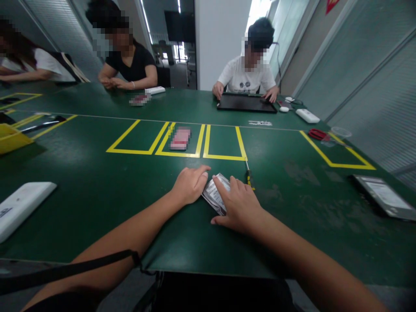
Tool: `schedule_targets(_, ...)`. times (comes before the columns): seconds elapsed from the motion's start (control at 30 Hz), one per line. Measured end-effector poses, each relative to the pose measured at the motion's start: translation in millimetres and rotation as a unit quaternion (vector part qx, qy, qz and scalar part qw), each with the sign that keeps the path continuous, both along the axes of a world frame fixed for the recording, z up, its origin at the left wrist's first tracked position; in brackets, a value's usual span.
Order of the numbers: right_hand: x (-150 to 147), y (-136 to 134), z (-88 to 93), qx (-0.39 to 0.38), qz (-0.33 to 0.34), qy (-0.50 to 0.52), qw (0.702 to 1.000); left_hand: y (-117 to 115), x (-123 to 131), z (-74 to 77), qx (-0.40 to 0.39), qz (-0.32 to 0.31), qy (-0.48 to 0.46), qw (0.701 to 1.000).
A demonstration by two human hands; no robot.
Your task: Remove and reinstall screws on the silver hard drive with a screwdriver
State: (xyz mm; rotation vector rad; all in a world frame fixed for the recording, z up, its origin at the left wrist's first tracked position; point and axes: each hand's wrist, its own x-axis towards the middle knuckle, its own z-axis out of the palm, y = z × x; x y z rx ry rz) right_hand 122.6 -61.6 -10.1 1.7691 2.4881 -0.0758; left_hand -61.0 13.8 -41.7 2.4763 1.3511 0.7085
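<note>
On the table, the drive lay between my hands! Right hand fingers spread over it; left hand bunched at its edge, gripping or not, I couldn't tell. It looked stiff, dense, slick, shock-shy: best held by its sides.

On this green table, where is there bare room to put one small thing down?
Bare green table shows between the white box and the left forearm, also between the screwdriver and the device at far right. It is crowded in the middle: silver labelled item at the left hand and right hand, with the screwdriver just beyond.
</note>
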Motion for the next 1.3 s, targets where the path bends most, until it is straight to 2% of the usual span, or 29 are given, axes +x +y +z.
schedule_targets(0.13, -0.9, 2.5, 4.3, -0.027, -0.001, -0.024, 0.999, 0.4, 0.8, 0.0, -0.002, 0.001, -0.002, 1.000)
schedule_targets(0.4, 0.6, 6.5, 4.3, -0.023, 0.006, -0.016, 1.000, 3.1, 1.8, -1.0, -0.031, 0.008, -0.036, 0.999)
schedule_targets(0.6, 0.4, 9.3, 1.8, -0.009, 0.000, 0.004, 1.000, 8.0, 0.9, -9.2, -0.035, 0.006, -0.029, 0.999)
schedule_targets(0.83, 0.7, 9.4, 1.8, -0.007, -0.003, 0.014, 1.000, 20.5, -2.4, -18.8, -0.090, -0.025, -0.093, 0.991)
schedule_targets(0.97, 3.3, 7.5, 10.2, -0.013, -0.004, 0.034, 0.999, 22.5, -2.5, -20.9, -0.062, -0.022, -0.076, 0.995)
schedule_targets(1.13, 21.8, 4.1, 27.8, 0.009, -0.001, 0.053, 0.999, 24.4, -1.5, -23.2, -0.032, -0.010, -0.022, 0.999)
schedule_targets(1.3, 68.0, 0.2, 36.1, 0.041, -0.025, 0.051, 0.998, 23.3, 0.3, -23.0, -0.026, -0.018, 0.021, 0.999)
